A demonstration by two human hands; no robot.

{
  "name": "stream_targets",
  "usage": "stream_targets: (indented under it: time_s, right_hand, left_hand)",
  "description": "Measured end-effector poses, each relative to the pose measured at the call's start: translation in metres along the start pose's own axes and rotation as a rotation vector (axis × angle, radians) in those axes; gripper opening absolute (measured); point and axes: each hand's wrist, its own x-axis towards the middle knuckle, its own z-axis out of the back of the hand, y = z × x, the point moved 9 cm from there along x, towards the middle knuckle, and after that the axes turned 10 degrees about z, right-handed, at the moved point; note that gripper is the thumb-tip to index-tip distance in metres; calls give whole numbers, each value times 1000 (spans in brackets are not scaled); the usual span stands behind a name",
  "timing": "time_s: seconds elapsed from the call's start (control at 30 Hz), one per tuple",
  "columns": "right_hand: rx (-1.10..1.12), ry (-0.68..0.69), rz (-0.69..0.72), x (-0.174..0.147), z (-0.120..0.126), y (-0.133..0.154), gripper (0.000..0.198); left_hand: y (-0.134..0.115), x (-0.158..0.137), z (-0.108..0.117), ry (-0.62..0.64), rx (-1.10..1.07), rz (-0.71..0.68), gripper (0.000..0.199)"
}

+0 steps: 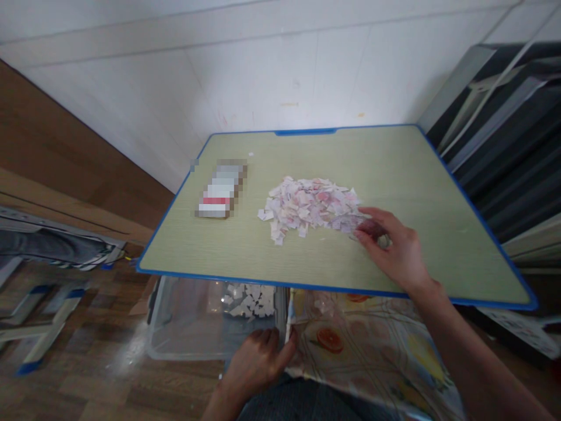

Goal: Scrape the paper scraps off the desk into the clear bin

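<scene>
Worktop (438,187), pale green, rimmed blue. Clear bin (188,345) lower down, around eight o'clock. Heap of paper scraps (307,204) near the worktop's centre. Right hand (397,245) at the heap's four o'clock, its grip half-curled by the scraps' edge; left hand (260,354) past the near edge at seven, fingers bent. Whether either grasps anything, I cannot tell.

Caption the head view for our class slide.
Right hand at a pile of paper scraps on a blue-edged tabletop, left hand lower, near a clear bin.
</scene>
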Motion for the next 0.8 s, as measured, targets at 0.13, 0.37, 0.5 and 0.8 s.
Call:
stream_targets:
  time_s: [0.13,0.37,0.5,0.8]
  right_hand:
    - [-71,-166,-70,-3,18,-10,23]
    - [-85,-168,-9,-3,20,-12,16]
    - [-113,-2,108,-1,3,-1,13]
    - [-101,61,135,-1,-3,6,14]
  left_hand:
    - [0,1,1,-2,9,-4,54]
    - [0,0,2,-12,-1,-10,57]
    - [0,0,2,-8,-6,-3,58]
    - [0,-1,0,-1,-12,-2,57]
